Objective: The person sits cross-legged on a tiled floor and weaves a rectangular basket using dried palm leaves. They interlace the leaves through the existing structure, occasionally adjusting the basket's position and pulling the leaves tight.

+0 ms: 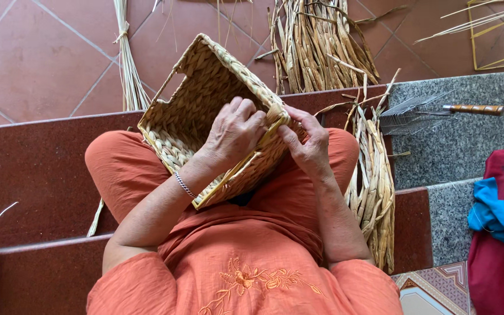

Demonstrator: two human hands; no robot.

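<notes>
Basket (205, 99): woven dried plant fibre, pale straw, rough braided texture, matt. Loose dried stalks (374, 175) beside lap: same fibre, coarse and dull. Clothing (246, 256): orange cloth, crinkled, matt, w/ stitched embroidery. Bracelet (185, 185): shiny metal. Step (36, 163): dark red polished stone, speckled. Ledge (468, 140): grey granite, grainy. Wire rack (409, 114): metal, w/ glossy wood handle. Floor tiles (48, 58): terracotta, smooth.

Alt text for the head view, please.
Seen from above, a seated person in orange holds a woven basket on their lap, left hand inside its rim, right hand pinching the corner. Dried reed strips lie alongside on the steps.
</notes>
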